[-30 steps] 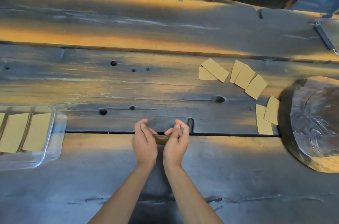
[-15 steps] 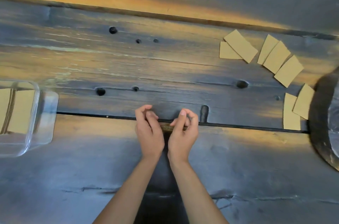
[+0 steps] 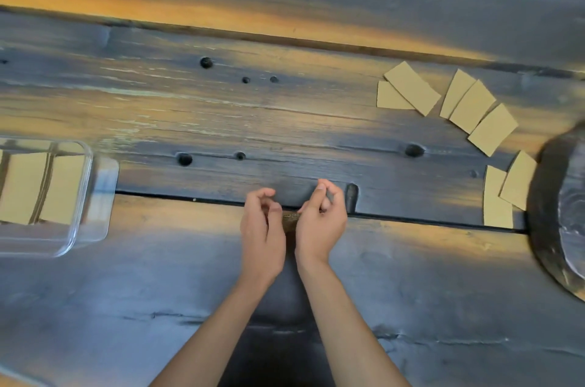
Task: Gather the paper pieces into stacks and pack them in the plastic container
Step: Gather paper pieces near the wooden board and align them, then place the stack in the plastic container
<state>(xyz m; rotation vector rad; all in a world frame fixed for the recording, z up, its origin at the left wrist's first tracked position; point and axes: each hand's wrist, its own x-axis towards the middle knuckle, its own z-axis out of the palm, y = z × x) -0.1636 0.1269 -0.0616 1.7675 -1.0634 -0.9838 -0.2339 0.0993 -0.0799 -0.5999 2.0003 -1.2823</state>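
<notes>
Both hands have uncurled slightly since a moment ago, the left hand [image 3: 262, 230] and right hand [image 3: 321, 222] pinching a thin stack of paper pieces [image 3: 290, 218] edge-up on the weathered plank tabletop [image 3: 411, 276]. Well left of the stack, the clear plastic container [image 3: 95, 196] holds tan stacks [image 3: 41, 187]. Loose rectangular pieces [image 3: 471, 106] fan out to its far right.

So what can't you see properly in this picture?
- Stack, head view: mostly hidden between the left hand and right hand; piece count unknowable.
- Plastic container: cut off by the left edge.
- Dark round slab: cut off by the right edge.
</notes>
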